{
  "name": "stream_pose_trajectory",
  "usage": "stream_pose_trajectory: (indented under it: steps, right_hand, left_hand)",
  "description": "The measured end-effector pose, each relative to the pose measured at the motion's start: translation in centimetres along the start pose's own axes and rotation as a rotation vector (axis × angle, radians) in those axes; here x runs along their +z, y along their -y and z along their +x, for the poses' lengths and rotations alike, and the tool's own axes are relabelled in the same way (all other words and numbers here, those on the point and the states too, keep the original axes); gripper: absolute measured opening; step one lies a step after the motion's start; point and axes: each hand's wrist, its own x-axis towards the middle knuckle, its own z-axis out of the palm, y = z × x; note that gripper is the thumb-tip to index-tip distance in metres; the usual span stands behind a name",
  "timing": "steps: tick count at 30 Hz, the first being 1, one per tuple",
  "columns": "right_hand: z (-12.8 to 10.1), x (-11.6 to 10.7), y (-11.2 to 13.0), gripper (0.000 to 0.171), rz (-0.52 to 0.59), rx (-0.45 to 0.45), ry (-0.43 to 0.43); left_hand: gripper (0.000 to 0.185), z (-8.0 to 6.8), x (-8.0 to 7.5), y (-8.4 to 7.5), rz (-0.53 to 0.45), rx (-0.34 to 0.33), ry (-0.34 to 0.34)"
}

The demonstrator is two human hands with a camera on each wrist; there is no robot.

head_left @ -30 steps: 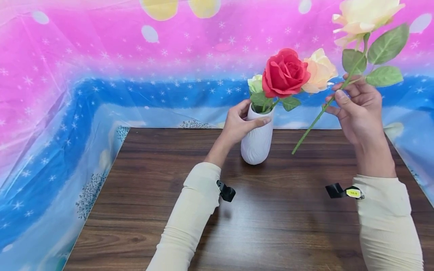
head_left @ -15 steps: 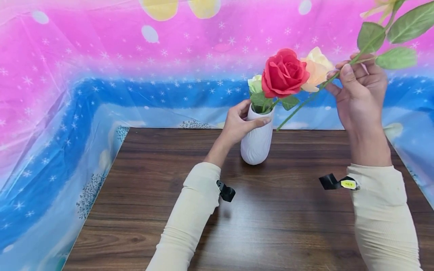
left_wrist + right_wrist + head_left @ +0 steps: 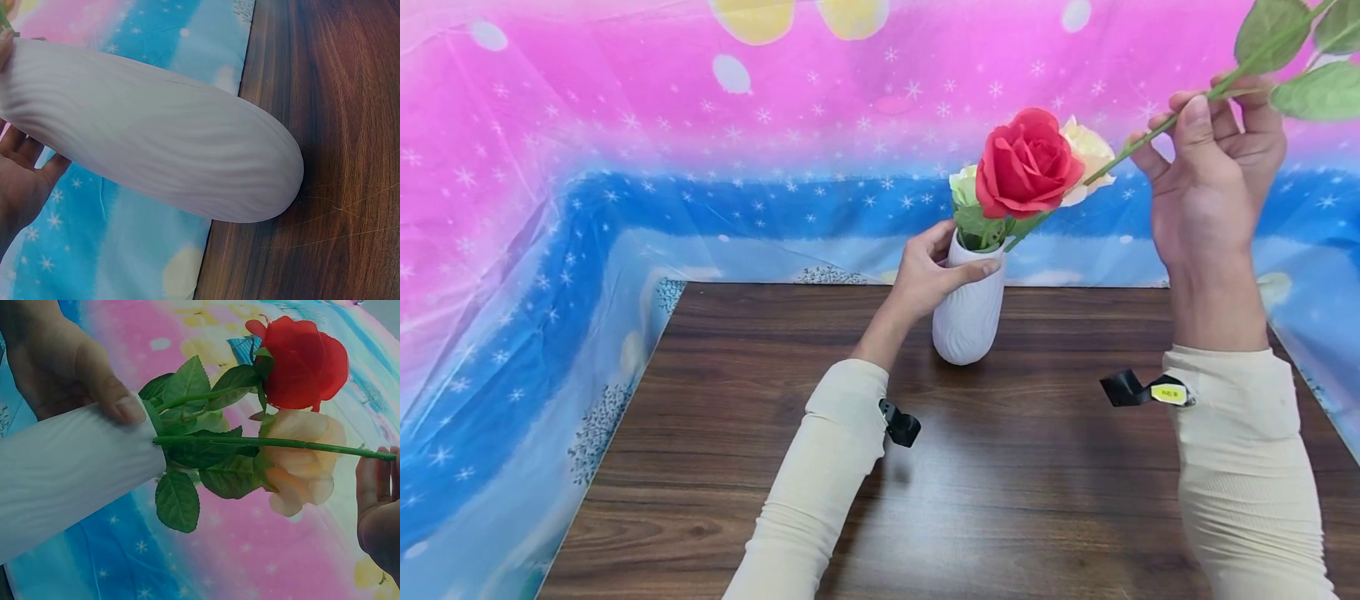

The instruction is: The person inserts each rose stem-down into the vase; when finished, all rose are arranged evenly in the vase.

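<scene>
My left hand (image 3: 925, 271) grips a white ribbed vase (image 3: 967, 321) near its rim, thumb across the front. A red rose (image 3: 1028, 162), a peach rose (image 3: 1088, 157) and a pale green-white flower (image 3: 964, 187) stand in it. Up at the right, my right hand (image 3: 1221, 171) pinches the green stem (image 3: 312, 446) of another flower between thumb and fingers. That stem slants down left, and its lower end lies right at the vase's mouth in the right wrist view. Its leaves (image 3: 1273, 35) reach the top right corner; its bloom is out of frame.
The vase's base meets the dark wood table (image 3: 775, 350) close to the back edge. Behind hangs a pink and blue snowflake-patterned cloth (image 3: 760, 150). Each cream sleeve carries a black wrist camera, one on the left (image 3: 901, 423) and one on the right (image 3: 1123, 388).
My right hand has risen and moved slightly right, tilting the stem; its lower end has come left and up to the vase's mouth. The cream bloom has left the view. My left hand stays put.
</scene>
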Motion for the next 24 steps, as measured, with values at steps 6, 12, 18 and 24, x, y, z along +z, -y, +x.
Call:
stream_pose_trajectory:
  steps: [6, 12, 18, 24]
  right_hand:
    - [0.1, 0.4, -0.1, 0.011, 0.000, -0.029, -0.035]
    - [-0.1, 0.5, -0.4, 0.013, -0.056, -0.079, -0.052]
    - [-0.2, 0.9, -0.7, 0.010, -0.040, -0.092, -0.063]
    - [-0.8, 0.6, -1.5, 0.010, -0.107, -0.063, 0.073]
  left_hand:
    - [0.063, 0.0, 0.0, 0.0, 0.008, 0.000, -0.001]
    - [0.063, 0.0, 0.0, 0.0, 0.010, 0.002, -0.008]
    - [0.063, 0.0, -0.1, 0.1, 0.014, -0.009, -0.005]
    - [0.063, 0.1, 0.0, 0.1, 0.012, -0.002, 0.004]
